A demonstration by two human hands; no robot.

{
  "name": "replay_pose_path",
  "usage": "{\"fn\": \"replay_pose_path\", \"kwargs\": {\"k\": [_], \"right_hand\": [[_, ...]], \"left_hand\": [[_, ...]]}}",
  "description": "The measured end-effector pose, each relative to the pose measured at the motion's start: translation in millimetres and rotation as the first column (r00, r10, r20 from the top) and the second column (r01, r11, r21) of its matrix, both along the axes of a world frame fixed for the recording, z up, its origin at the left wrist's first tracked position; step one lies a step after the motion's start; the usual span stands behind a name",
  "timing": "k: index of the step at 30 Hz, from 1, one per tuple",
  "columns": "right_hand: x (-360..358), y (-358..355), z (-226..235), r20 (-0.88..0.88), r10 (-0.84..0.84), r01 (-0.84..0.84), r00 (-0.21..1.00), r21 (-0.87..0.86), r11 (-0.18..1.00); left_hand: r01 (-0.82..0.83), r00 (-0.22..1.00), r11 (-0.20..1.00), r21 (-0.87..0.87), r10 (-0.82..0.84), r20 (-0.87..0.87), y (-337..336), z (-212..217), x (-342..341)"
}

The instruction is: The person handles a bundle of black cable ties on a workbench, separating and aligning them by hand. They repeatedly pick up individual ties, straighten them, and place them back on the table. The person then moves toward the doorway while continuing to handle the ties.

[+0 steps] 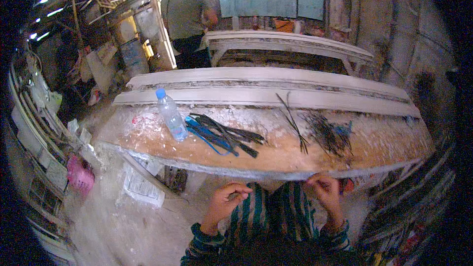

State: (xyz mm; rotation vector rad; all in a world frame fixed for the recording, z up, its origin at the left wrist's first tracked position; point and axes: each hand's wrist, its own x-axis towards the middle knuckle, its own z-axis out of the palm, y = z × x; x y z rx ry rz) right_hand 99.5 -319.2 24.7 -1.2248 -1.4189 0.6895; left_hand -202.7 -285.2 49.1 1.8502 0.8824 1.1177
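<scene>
My left hand is curled near my chest below the workbench edge, fingers pinched together; whether it holds anything thin is too small to tell. My right hand is also curled at the bench's front edge, fingertips pinched. On the wooden workbench lie a bundle of dark and blue strips, a few thin dark sticks and a tangle of dark wires. A clear plastic bottle with a blue cap stands at the left.
Long pale moulded pieces lie behind the bench. A person in a grey shirt stands at the back with their back turned. A pink bag and papers lie on the dusty floor at left.
</scene>
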Motion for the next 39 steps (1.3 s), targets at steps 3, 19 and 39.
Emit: {"fn": "replay_pose_path", "kwargs": {"k": [3,19,39], "right_hand": [[57,71,-6,0.351,-0.37,0.335,0.86,0.158,0.929],[43,275,-33,0.486,-0.239,0.28,0.841,-0.012,0.96],[-144,327,-7,0.54,0.54,-0.424,0.645,-0.335,0.841]], "left_hand": [[-0.07,0.997,0.995,-0.069,0.069,-0.027,60,-14,1],[-0.778,0.538,0.626,0.055,0.708,-0.459,303,-49,-5],[-0.211,0.389,0.544,-0.812,0.809,0.441,167,65,36]]}}
